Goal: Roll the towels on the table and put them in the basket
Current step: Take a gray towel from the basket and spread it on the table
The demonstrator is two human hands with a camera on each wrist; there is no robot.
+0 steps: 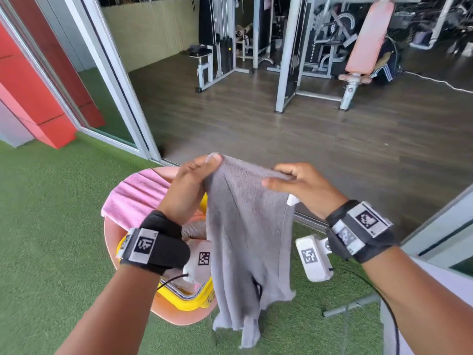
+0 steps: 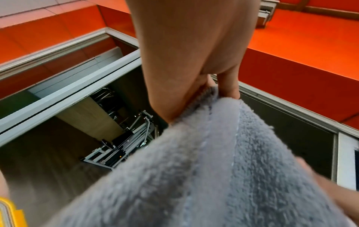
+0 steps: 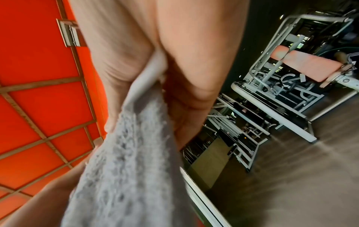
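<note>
A grey towel (image 1: 245, 226) hangs down in the air in front of me, held by its top edge. My left hand (image 1: 197, 172) pinches the top left corner between thumb and fingers; the left wrist view shows the grey towel (image 2: 204, 169) close up under that left hand (image 2: 194, 61). My right hand (image 1: 294, 180) pinches the top right corner, where a white label (image 1: 292, 200) sticks out. The right wrist view shows the grey towel (image 3: 124, 169) squeezed in the right hand (image 3: 155, 86). Below, a pink towel (image 1: 138, 196) lies on a round pink table (image 1: 112, 239) beside a yellow basket (image 1: 189, 298).
A brownish rolled towel (image 1: 193, 230) shows by the basket, behind the hanging towel. Green artificial turf (image 1: 51, 226) surrounds the table. A sliding glass door frame (image 1: 122, 98) and gym machines (image 1: 307, 60) on a wooden floor lie ahead. A metal bar (image 1: 350, 307) lies on the turf at right.
</note>
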